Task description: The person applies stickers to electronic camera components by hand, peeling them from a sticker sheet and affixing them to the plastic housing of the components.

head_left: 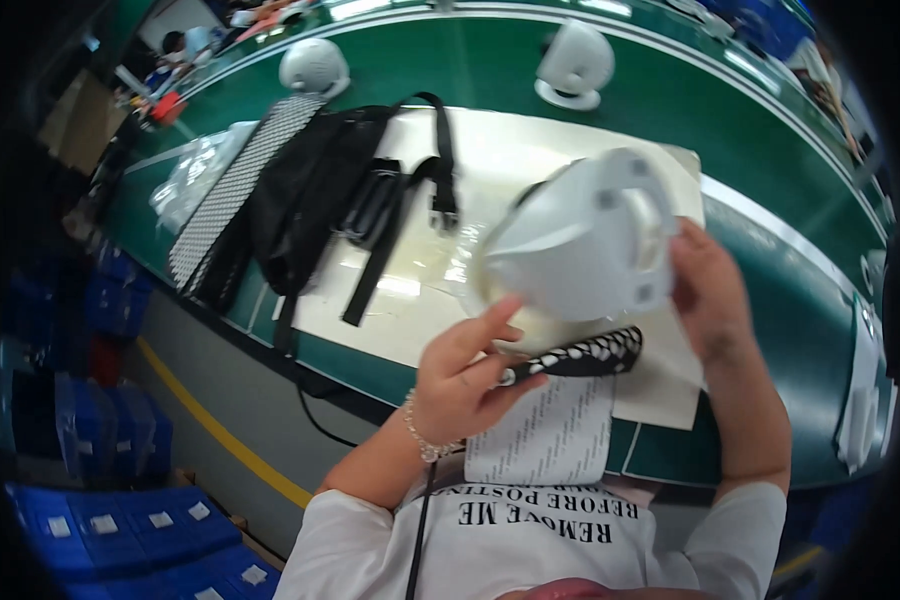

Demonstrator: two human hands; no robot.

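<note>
In the lower centre, the left hand (pixel 460 385) pinched a slim black-and-white patterned strip (pixel 592 356), long axis pointing rightward, beneath the rounded white plastic device (pixel 580 250) right of centre. Farther right, the right hand (pixel 712 290) gripped the device's looped base.

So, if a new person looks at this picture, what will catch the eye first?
Probably the white device near the middle, tilted and blurred, with the right hand gripping its right side. Next, the black bag to its left, lying partly on the pale board. The patterned piece in the left hand, just below the device, also stands out in black and white.
</note>
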